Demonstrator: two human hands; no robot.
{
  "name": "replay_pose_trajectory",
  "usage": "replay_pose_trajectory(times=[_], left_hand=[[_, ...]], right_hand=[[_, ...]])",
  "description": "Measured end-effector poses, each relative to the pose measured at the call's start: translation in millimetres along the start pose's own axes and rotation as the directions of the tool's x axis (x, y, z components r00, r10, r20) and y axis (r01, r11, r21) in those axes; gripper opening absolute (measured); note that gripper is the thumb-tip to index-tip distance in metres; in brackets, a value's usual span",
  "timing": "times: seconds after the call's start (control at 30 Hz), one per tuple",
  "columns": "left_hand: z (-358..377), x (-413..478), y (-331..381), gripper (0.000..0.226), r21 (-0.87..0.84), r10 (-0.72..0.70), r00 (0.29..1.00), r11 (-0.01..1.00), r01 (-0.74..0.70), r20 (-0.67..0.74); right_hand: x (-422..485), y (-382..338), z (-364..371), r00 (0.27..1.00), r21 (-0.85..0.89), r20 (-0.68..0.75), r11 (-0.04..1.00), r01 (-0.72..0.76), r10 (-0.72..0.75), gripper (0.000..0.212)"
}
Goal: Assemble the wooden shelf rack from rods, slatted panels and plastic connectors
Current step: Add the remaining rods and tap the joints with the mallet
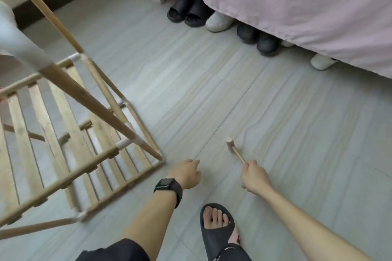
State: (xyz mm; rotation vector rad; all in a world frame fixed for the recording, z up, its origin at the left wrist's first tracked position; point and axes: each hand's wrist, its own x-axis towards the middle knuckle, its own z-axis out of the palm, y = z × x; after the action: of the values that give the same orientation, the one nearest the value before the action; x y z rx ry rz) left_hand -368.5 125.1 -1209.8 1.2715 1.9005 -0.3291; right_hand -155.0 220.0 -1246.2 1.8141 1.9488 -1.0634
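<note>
well, one rack [89, 100], one mallet [233, 148] in right grip [254, 178]

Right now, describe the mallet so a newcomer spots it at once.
From the pink bedspread top right, drop down the grey floor to the right hand. It holds the small wooden mallet by its handle. Unlike the rack's long rods at left, it is short with a stubby crosswise head.

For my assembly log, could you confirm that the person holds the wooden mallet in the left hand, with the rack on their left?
Not quite: the head view shows the right hand gripping the wooden mallet by its handle; the left hand holds nothing. The rack is indeed on their left.
</note>
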Motion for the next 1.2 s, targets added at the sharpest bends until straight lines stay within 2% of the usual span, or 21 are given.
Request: replay_pose_trajectory(times=[0.1,0.17,0.33,0.43,0.5,0.57,0.6,0.63,0.7,0.73,0.77,0.8,0.83,0.87,0.93,1.03,1.1,1.2], left_hand=[[-50.1,-40.1,6.4,0.051,0.025,0.006,0.991,1.0,-0.003,-0.132],[-83.5,-79.4,10.8,0.048,0.064,0.04,0.97,0.998,-0.025,-0.242],[-144.3,-200.3,4.7,0.039,0.15,0.087,0.891,0.988,-0.021,-0.446],[-162.4,-274.6,-13.1,0.032,0.101,0.075,0.819,0.995,-0.021,-0.569],[-166.5,-321.1,-29.6,0.028,0.033,0.082,0.736,0.996,-0.081,-0.672],[-164.1,-361.1,-50.3,0.024,-0.016,0.073,0.602,0.99,-0.141,-0.795],[-160.0,-377.5,-62.4,0.022,-0.038,0.049,0.504,0.986,-0.161,-0.862],[-153.7,-391.2,-74.9,0.02,-0.064,0.009,0.377,0.981,-0.181,-0.926],[-135.2,-409.3,-98.6,0.014,-0.135,-0.123,0.062,0.962,-0.239,-0.99],[-123.6,-413.8,-110.6,0.012,-0.189,-0.22,-0.079,0.94,-0.285,-0.972],[-111.4,-416.0,-122.4,0.009,-0.261,-0.335,-0.183,0.904,-0.338,-0.924],[-99.1,-417.1,-135.5,0.008,-0.346,-0.453,-0.247,0.859,-0.377,-0.856],[-87.7,-417.9,-149.1,0.01,-0.436,-0.553,-0.273,0.811,-0.39,-0.787],[-77.4,-418.5,-163.5,0.017,-0.521,-0.624,-0.27,0.771,-0.365,-0.733],[-58.9,-420.1,-191.6,0.036,-0.647,-0.703,-0.211,0.709,-0.281,-0.679],[-45.8,-424.7,-221.6,0.061,-0.721,-0.751,-0.006,0.637,-0.273,-0.661],[-45.7,-419.7,-229.5,0.058,-0.697,-0.701,0.09,0.671,-0.254,-0.708],[-52.8,-410.3,-227.6,0.033,-0.659,-0.65,0.145,0.689,-0.301,-0.746]], right_hand=[[-26.4,-44.9,-33.5,0.981,0.213,-0.131,0.962,0.172,-0.146,0.03],[-53.2,-81.0,-62.8,0.931,0.336,-0.263,0.881,0.333,-0.252,0.025],[-158.5,-163.0,-136.1,0.704,0.476,-0.546,0.523,0.707,-0.455,0.02],[-226.9,-202.1,-157.7,0.56,0.457,-0.628,0.327,0.827,-0.541,0.025],[-267.5,-227.7,-161.0,0.461,0.409,-0.651,0.233,0.882,-0.603,0.024],[-303.0,-252.1,-157.9,0.362,0.344,-0.628,0.171,0.923,-0.689,0.024],[-318.0,-263.5,-154.4,0.318,0.316,-0.598,0.148,0.937,-0.736,0.023],[-330.9,-274.5,-149.9,0.278,0.298,-0.558,0.124,0.946,-0.782,0.022],[-350.1,-295.1,-138.8,0.21,0.296,-0.451,0.077,0.952,-0.867,0.015],[-357.9,-304.9,-132.1,0.181,0.308,-0.394,0.056,0.95,-0.901,0.014],[-364.6,-314.0,-125.2,0.151,0.316,-0.342,0.038,0.948,-0.927,0.015],[-371.2,-322.8,-117.6,0.116,0.306,-0.296,0.021,0.952,-0.948,0.015],[-377.2,-331.2,-109.8,0.077,0.275,-0.258,0.003,0.962,-0.963,0.014],[-382.6,-338.6,-101.7,0.041,0.229,-0.226,-0.012,0.973,-0.973,0.013],[-390.3,-349.7,-85.5,0.003,0.156,-0.166,-0.023,0.987,-0.986,0.011],[-398.0,-362.8,-67.6,-0.014,0.161,-0.117,-0.033,0.986,-0.993,0.015],[-400.7,-369.6,-61.3,-0.032,0.11,-0.081,-0.041,0.993,-0.996,0.016],[-405.3,-376.8,-59.6,-0.047,0.012,-0.024,-0.047,0.999,-0.999,0.019]])
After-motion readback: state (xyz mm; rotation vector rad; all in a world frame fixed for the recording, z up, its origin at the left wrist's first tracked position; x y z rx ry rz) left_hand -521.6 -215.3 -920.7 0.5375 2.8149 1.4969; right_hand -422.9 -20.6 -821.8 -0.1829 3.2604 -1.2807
